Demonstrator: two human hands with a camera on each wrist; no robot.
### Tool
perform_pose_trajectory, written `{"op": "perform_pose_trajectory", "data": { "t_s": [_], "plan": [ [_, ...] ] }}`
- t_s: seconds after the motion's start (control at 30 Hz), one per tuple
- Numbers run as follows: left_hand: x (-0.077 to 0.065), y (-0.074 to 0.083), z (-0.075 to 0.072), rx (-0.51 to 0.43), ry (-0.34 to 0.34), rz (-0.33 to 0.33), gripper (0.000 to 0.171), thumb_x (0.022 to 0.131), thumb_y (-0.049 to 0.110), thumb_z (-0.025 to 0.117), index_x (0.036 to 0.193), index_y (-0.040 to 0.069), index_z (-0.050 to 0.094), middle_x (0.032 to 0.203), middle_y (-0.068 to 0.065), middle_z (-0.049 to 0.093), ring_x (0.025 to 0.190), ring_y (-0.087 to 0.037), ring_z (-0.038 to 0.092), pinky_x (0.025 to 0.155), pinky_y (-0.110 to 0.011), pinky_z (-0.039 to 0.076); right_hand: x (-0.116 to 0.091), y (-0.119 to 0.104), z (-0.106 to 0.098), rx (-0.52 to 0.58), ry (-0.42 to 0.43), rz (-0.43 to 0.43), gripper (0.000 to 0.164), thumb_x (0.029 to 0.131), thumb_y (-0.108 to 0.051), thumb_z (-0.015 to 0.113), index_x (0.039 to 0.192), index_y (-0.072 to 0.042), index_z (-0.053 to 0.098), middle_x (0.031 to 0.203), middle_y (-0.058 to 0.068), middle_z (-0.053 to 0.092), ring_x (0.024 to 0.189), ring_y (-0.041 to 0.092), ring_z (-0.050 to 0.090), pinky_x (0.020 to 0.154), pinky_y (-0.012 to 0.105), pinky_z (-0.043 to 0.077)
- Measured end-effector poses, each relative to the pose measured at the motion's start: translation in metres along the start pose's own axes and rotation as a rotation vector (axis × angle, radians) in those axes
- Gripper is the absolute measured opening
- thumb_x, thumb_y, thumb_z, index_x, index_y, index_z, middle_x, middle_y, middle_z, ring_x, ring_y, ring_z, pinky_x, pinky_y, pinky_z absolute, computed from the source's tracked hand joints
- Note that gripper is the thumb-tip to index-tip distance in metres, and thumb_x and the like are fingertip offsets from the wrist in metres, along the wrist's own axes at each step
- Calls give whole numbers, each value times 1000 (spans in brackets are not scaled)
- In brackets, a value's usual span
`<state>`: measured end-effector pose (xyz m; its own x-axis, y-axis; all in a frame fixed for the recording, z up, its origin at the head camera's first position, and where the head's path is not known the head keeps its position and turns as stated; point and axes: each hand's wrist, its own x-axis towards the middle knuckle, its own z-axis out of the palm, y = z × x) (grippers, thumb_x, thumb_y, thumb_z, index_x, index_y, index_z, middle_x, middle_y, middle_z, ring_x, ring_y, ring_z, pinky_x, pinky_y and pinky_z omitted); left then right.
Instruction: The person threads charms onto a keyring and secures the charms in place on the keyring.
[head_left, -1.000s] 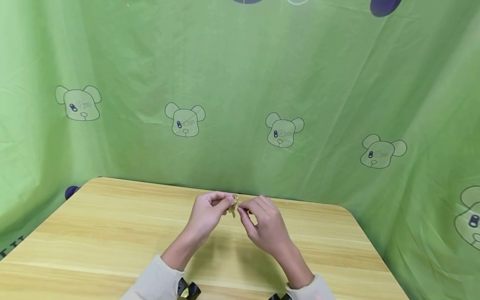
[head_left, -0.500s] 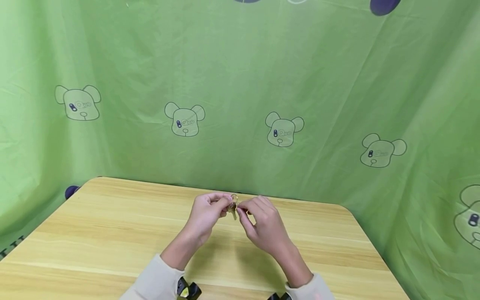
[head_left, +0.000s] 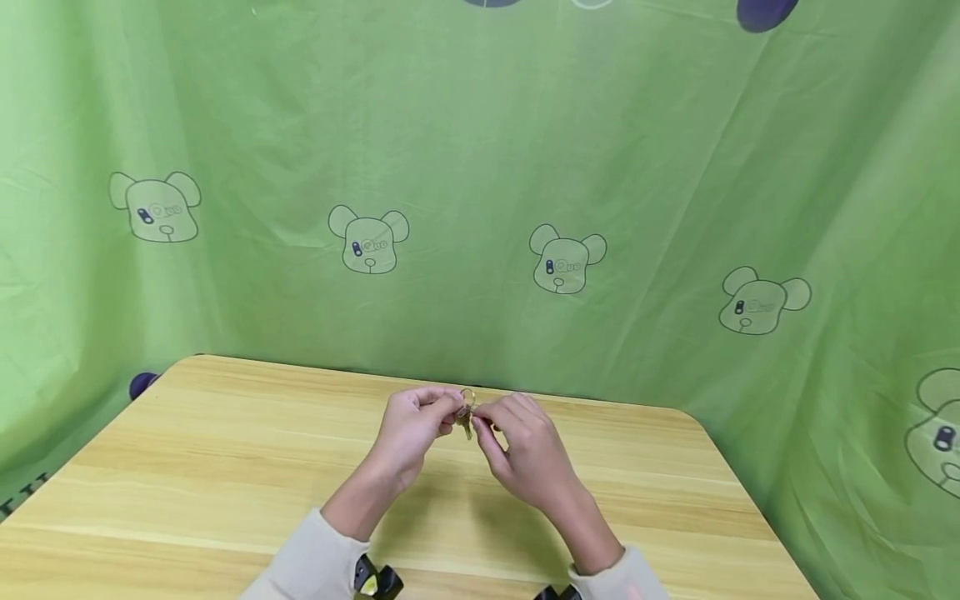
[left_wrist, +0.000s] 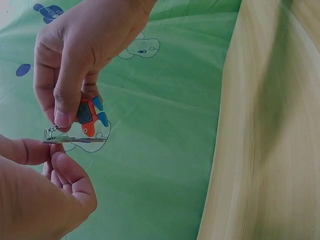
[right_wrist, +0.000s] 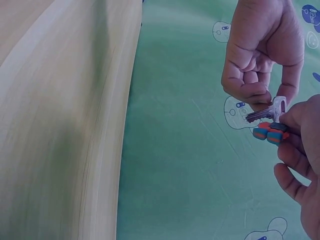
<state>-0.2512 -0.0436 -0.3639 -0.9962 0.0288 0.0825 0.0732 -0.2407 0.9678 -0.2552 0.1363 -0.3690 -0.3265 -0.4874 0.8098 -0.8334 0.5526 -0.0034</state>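
Observation:
Raised above the table in the head view, my left hand [head_left: 412, 429] pinches a keychain between thumb and fingers. Its small orange, blue and grey figure charm [left_wrist: 88, 117] hangs beside those fingers, with a short metal chain [left_wrist: 51, 130] under the thumb. A thin split ring [head_left: 468, 395] stands up between both hands. Silver-looking keys [right_wrist: 265, 111] are bunched just below it, their blades pointing away from the fingertips. My right hand [head_left: 528, 446] pinches the keys at their head end. Fingers partly hide where keys and ring join.
Under the hands lies a light wood table [head_left: 225, 467] with rounded far corners. A green curtain [head_left: 465, 317] printed with bear heads hangs behind and at both sides. Black wrist devices [head_left: 378, 579] sit at the sleeve cuffs.
Between my nearly still hands, the split ring has risen a little and now stands more clearly above the fingers. The keys beneath have shifted and turned slightly.

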Motion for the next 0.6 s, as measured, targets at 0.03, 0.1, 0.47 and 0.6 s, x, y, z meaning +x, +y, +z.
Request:
{"op": "perform_pose_trajectory", "data": {
  "t_s": [0.03, 0.1, 0.47, 0.6],
  "plan": [
    [0, 0, 0, -1, 1, -1, 17, 95, 6, 66, 104, -8, 71, 89, -6, 71, 78, -14, 60, 80, -32, 54, 0, 0, 0, -2, -5, 4, 4, 93, -7, 69, 94, -7, 73, 87, 1, 70, 76, 15, 59, 68, 31, 49],
    [0, 0, 0, -2, 3, -3, 17, 95, 6, 66, 104, -8, 71, 89, -5, 70, 78, -14, 60, 81, -32, 54, 0, -1, -1, -6, -16, 14, 5, 93, -7, 69, 95, -7, 73, 88, 1, 71, 77, 14, 59, 69, 31, 49],
    [1, -2, 0, -4, 3, -11, 18, 95, 5, 66, 105, -10, 70, 86, -4, 66, 77, -14, 58, 78, -29, 54, -1, -1, 1, -18, -30, 6, 7, 88, -3, 73, 95, -6, 74, 87, -1, 69, 77, 13, 59, 69, 29, 49],
    [1, -2, -1, 2, 6, -10, 19, 95, 5, 66, 105, -9, 70, 87, -4, 67, 78, -14, 59, 79, -29, 54, -1, -2, 0, -13, -46, 20, 7, 90, -4, 73, 97, -6, 74, 88, 0, 70, 79, 14, 60, 70, 30, 50]
  ]
}}
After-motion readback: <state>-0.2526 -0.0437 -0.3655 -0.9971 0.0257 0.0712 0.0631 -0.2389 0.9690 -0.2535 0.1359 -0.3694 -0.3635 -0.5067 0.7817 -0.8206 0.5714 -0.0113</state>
